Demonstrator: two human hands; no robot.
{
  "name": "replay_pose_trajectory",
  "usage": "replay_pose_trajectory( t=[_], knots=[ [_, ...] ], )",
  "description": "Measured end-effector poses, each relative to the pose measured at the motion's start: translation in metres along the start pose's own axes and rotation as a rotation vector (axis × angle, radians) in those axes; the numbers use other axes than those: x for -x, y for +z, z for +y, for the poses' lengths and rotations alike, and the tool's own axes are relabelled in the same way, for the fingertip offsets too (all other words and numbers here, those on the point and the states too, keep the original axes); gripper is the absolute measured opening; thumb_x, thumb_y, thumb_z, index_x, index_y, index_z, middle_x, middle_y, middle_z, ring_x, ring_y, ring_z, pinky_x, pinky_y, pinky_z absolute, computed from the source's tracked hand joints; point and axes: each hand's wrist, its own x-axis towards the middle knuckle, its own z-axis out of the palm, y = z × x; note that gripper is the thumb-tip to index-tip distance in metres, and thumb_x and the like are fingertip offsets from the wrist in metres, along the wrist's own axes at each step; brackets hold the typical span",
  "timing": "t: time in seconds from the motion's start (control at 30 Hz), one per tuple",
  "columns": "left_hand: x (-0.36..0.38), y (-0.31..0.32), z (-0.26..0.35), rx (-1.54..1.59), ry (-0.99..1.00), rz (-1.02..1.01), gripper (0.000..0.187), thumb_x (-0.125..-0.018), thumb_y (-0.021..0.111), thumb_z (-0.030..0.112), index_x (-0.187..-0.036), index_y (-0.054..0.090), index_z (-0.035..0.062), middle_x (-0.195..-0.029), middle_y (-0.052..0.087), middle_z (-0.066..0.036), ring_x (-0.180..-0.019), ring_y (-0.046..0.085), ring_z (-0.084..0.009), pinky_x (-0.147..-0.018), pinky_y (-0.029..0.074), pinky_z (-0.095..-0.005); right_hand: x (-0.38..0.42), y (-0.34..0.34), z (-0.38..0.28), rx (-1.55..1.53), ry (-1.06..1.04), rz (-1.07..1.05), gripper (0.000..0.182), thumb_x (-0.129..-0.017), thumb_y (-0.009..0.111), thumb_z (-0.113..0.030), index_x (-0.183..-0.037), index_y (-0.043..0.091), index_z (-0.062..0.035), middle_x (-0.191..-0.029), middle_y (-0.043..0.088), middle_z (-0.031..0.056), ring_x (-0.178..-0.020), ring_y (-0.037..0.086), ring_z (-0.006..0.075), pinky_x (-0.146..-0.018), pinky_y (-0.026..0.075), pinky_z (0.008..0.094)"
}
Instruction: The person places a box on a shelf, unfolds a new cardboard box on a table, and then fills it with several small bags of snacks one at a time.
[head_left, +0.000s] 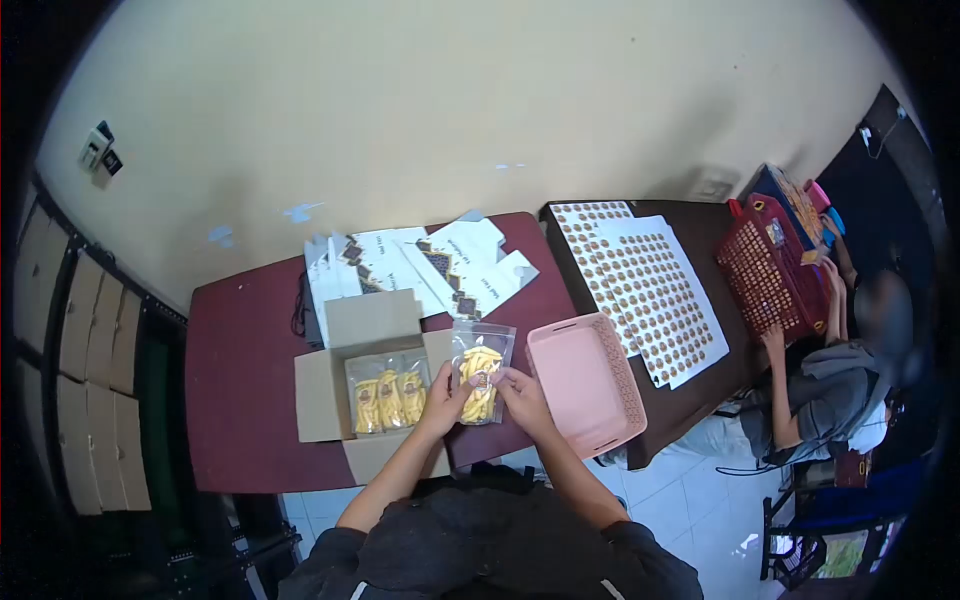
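Between my two hands is a clear zip pouch of pale yellow stick-shaped snacks, with a small label on its front. My left hand grips its left edge, and my right hand pinches its right side near the label. Just left of it stands an open cardboard box, flaps spread outward. Several similar snack pouches stand side by side inside that box. A pink plastic basket sits close by my right hand; no contents show in it.
Flat printed white cartons lie behind the box on the maroon table. Sheets of round stickers cover part of the dark table. At right, a seated person reaches to a red basket. Shelved boxes stand left.
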Motion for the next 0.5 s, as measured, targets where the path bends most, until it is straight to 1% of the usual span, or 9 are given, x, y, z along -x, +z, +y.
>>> replay_pose_trajectory(
  t=[0.07, 0.13, 0.2, 0.23, 0.27, 0.3, 0.37, 0.47, 0.5],
  knots=[
    [0.004, -0.024, -0.01, -0.076, -0.105, -0.009, 0.026, -0.088, 0.056, 0.018, -0.107, 0.049, 0.0014, -0.091, 0.055, -0.003, -0.082, 0.049, -0.0064, -0.071, 0.041, -0.0217, 0.002, 0.022, -0.011, -0.032, 0.032, 0.043, 0.024, -0.089, 0.055, -0.019, -0.098, 0.058, 0.0038, -0.086, 0.062, 0.0041, -0.078, 0.055, 0.0066, -0.07, 0.045, 0.0221],
    [0.01, -0.036, 0.0, -0.082, -0.044, 0.021, 0.025, -0.088, 0.056, 0.017, -0.106, 0.049, 0.0008, -0.089, 0.055, -0.003, -0.081, 0.048, -0.0057, -0.07, 0.041, -0.0213, 0.003, 0.042, -0.024, 0.031, 0.108, -0.006, 0.026, -0.089, 0.054, -0.02, -0.098, 0.058, 0.0039, -0.086, 0.062, 0.004, -0.078, 0.055, 0.0062, -0.069, 0.044, 0.0215],
    [0.015, -0.053, 0.006, -0.051, -0.17, 0.045, 0.024, -0.089, 0.054, 0.016, -0.106, 0.049, 0.0001, -0.09, 0.055, -0.003, -0.081, 0.049, -0.006, -0.071, 0.041, -0.0209, -0.003, 0.056, -0.015, -0.016, 0.05, -0.021, 0.025, -0.088, 0.056, -0.019, -0.097, 0.059, 0.0037, -0.083, 0.062, 0.0031, -0.076, 0.054, 0.0049, -0.067, 0.044, 0.0205],
    [0.016, -0.056, 0.009, -0.029, -0.044, 0.078, 0.024, -0.09, 0.052, 0.015, -0.107, 0.049, -0.0003, -0.09, 0.055, -0.005, -0.084, 0.05, -0.0083, -0.075, 0.041, -0.0228, -0.005, 0.061, -0.012, -0.013, 0.078, -0.042, 0.023, -0.088, 0.057, -0.018, -0.096, 0.059, 0.0036, -0.082, 0.061, 0.0026, -0.075, 0.053, 0.0044, -0.066, 0.043, 0.0202],
    [0.018, -0.066, 0.008, -0.034, -0.042, 0.083, 0.024, -0.09, 0.052, 0.015, -0.107, 0.049, -0.0003, -0.09, 0.055, -0.005, -0.084, 0.05, -0.0083, -0.075, 0.041, -0.0228, -0.005, 0.068, -0.015, -0.011, 0.106, -0.062, 0.022, -0.087, 0.058, -0.017, -0.095, 0.06, 0.0036, -0.08, 0.06, 0.0021, -0.073, 0.052, 0.0039, -0.064, 0.042, 0.0198],
    [0.02, -0.076, 0.004, -0.065, -0.009, 0.084, 0.025, -0.09, 0.051, 0.016, -0.109, 0.047, -0.0003, -0.093, 0.055, -0.007, -0.088, 0.05, -0.0102, -0.078, 0.04, -0.0242, -0.005, 0.077, -0.017, 0.048, 0.08, -0.031, 0.021, -0.087, 0.058, -0.018, -0.091, 0.06, 0.0028, -0.076, 0.057, 0.0, -0.069, 0.049, 0.0037, -0.061, 0.04, 0.0198],
    [0.028, -0.087, 0.013, -0.137, 0.042, 0.09, 0.031, -0.092, 0.048, 0.019, -0.115, 0.042, -0.0002, -0.101, 0.053, -0.012, -0.097, 0.049, -0.0154, -0.085, 0.038, -0.0281, 0.0, 0.098, -0.034, 0.074, 0.057, -0.066, 0.023, -0.088, 0.056, -0.02, -0.089, 0.06, 0.0026, -0.075, 0.056, -0.0008, -0.068, 0.047, 0.0036, -0.06, 0.039, 0.0196],
    [0.035, -0.108, 0.012, -0.195, 0.094, 0.005, 0.035, -0.092, 0.047, 0.022, -0.117, 0.039, -0.0009, -0.106, 0.051, -0.014, -0.1, 0.049, -0.0174, -0.087, 0.038, -0.0284, 0.001, 0.121, -0.036, 0.093, 0.013, -0.105, 0.028, -0.09, 0.052, -0.025, -0.086, 0.059, 0.0011, -0.073, 0.055, -0.0028, -0.068, 0.046, 0.0028, -0.059, 0.038, 0.0193],
    [0.038, -0.116, 0.013, -0.257, 0.076, 0.017, 0.036, -0.092, 0.046, 0.021, -0.118, 0.038, -0.002, -0.106, 0.051, -0.014, -0.101, 0.048, -0.0177, -0.088, 0.037, -0.0287, 0.001, 0.127, -0.039, 0.089, 0.069, -0.109, 0.026, -0.09, 0.053, -0.025, -0.087, 0.059, 0.0008, -0.073, 0.055, -0.0027, -0.068, 0.046, 0.0028, -0.059, 0.038, 0.0195]
  ],
)
